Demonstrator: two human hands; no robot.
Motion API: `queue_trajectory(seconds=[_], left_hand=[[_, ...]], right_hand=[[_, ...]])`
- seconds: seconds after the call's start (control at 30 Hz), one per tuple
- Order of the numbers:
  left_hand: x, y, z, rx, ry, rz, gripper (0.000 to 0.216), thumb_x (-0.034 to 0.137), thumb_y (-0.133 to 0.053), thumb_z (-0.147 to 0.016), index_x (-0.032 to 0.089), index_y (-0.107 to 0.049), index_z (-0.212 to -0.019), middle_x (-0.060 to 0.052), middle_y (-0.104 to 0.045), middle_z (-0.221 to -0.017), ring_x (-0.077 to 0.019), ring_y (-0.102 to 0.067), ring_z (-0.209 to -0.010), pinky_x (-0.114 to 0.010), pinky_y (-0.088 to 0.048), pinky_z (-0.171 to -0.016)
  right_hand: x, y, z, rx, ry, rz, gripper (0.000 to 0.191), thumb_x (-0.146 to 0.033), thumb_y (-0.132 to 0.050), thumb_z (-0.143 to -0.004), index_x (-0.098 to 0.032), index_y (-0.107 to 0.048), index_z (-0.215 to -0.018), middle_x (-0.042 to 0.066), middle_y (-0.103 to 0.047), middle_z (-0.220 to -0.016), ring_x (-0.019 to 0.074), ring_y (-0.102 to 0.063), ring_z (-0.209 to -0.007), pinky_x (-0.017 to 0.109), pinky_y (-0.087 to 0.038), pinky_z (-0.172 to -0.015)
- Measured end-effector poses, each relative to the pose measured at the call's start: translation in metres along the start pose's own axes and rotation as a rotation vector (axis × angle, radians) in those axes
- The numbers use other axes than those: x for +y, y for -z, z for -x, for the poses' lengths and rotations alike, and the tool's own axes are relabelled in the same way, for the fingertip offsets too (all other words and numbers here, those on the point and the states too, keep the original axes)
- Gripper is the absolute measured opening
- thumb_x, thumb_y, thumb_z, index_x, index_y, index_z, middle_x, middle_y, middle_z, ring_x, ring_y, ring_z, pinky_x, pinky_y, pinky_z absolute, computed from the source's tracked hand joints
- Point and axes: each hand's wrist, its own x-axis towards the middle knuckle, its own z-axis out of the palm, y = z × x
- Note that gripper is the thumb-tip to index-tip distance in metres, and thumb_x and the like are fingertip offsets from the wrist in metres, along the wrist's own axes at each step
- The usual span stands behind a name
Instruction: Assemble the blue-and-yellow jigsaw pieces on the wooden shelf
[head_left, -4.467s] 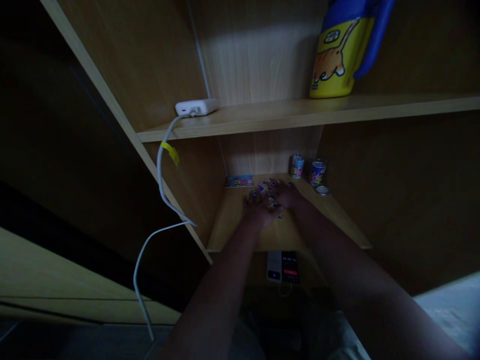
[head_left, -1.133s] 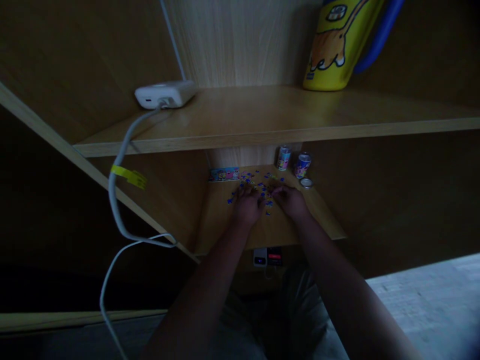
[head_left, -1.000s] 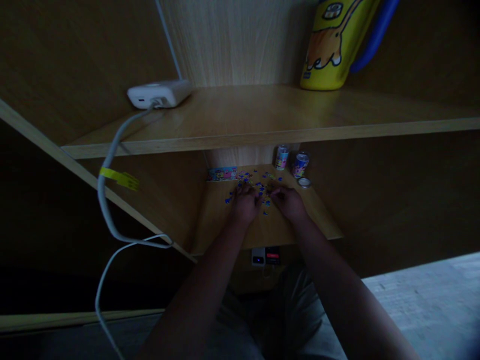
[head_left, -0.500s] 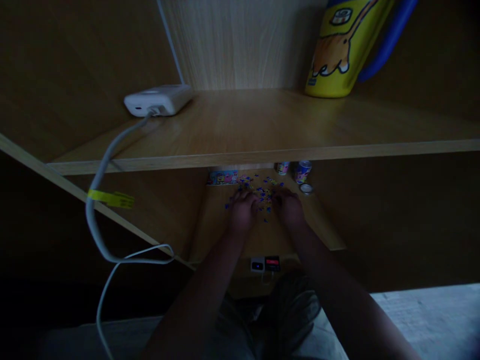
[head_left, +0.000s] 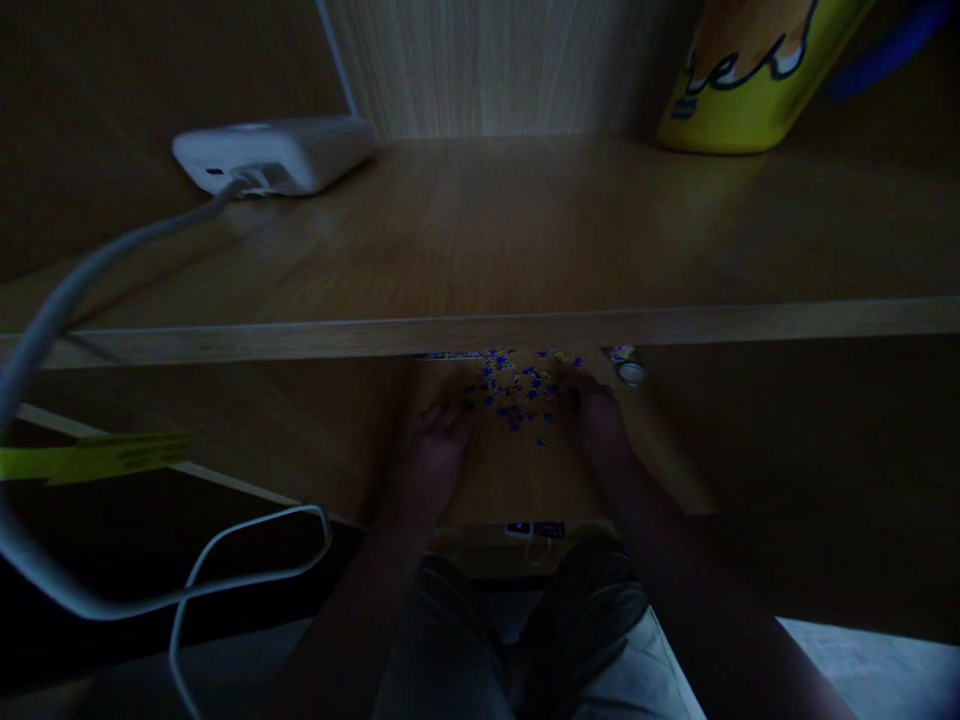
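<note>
A scatter of small blue and yellow puzzle pieces [head_left: 519, 388] lies at the back of a low wooden shelf [head_left: 525, 480], in very dim light. My left hand [head_left: 437, 452] rests flat on the shelf to the left of the pieces, fingers stretched toward them and nothing in it. My right hand [head_left: 600, 425] is at the right edge of the scatter with its fingertips on the pieces. It is too dark to see whether those fingers pinch one. The far pieces are cut off by the upper shelf.
The upper shelf's front edge [head_left: 480, 330] crosses the view just above the pieces. On it sit a white charger [head_left: 270, 160] with a cable [head_left: 75, 290] bearing a yellow tag [head_left: 97, 455], and a yellow cartoon container [head_left: 750, 80]. A silver lid [head_left: 632, 374] lies right of the pieces. Lit devices [head_left: 536, 528] sit below.
My head has dropped lower and closer, so the upper shelf now hides the small cans and the strip. My left hand has drawn back to the left, away from the pieces.
</note>
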Motion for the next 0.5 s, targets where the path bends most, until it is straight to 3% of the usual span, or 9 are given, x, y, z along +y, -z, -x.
queue_trajectory(seconds=[0.1,0.23,0.37,0.5], left_hand=[[-0.007,-0.011,0.005,-0.060,-0.038,-0.038,0.041,-0.002,-0.059,-0.098,0.020,-0.081,-0.125,-0.013,-0.079,-0.131,-0.0334,-0.071,-0.119,-0.052,-0.060,-0.107],[-0.010,-0.021,0.006,-0.032,-0.032,0.029,0.030,0.006,-0.063,-0.103,0.019,-0.083,-0.121,-0.012,-0.080,-0.125,-0.0328,-0.072,-0.119,-0.051,-0.061,-0.109],[-0.007,-0.020,0.005,-0.023,0.004,0.097,0.027,0.015,-0.061,-0.108,0.023,-0.084,-0.118,-0.010,-0.081,-0.120,-0.0298,-0.074,-0.112,-0.051,-0.061,-0.109],[-0.002,-0.016,0.004,-0.042,0.039,0.133,0.021,0.020,-0.065,-0.109,0.022,-0.083,-0.119,-0.010,-0.081,-0.123,-0.0307,-0.072,-0.119,-0.050,-0.060,-0.111]], right_hand=[[0.000,0.004,0.003,-0.025,-0.034,0.043,0.033,-0.026,-0.050,-0.112,-0.018,-0.076,-0.130,0.012,-0.077,-0.131,0.0261,-0.071,-0.112,0.034,-0.051,-0.100],[-0.002,0.006,0.005,-0.045,-0.103,0.142,0.037,-0.032,-0.050,-0.113,-0.017,-0.074,-0.136,0.014,-0.078,-0.128,0.0277,-0.072,-0.110,0.036,-0.052,-0.096],[-0.004,0.004,0.006,-0.025,-0.119,0.224,0.040,-0.037,-0.050,-0.113,-0.015,-0.072,-0.139,0.018,-0.076,-0.132,0.0290,-0.071,-0.112,0.037,-0.051,-0.097],[-0.008,0.005,0.008,-0.049,-0.159,0.269,0.041,-0.034,-0.044,-0.114,-0.011,-0.072,-0.134,0.021,-0.075,-0.131,0.0316,-0.070,-0.114,0.039,-0.051,-0.095]])
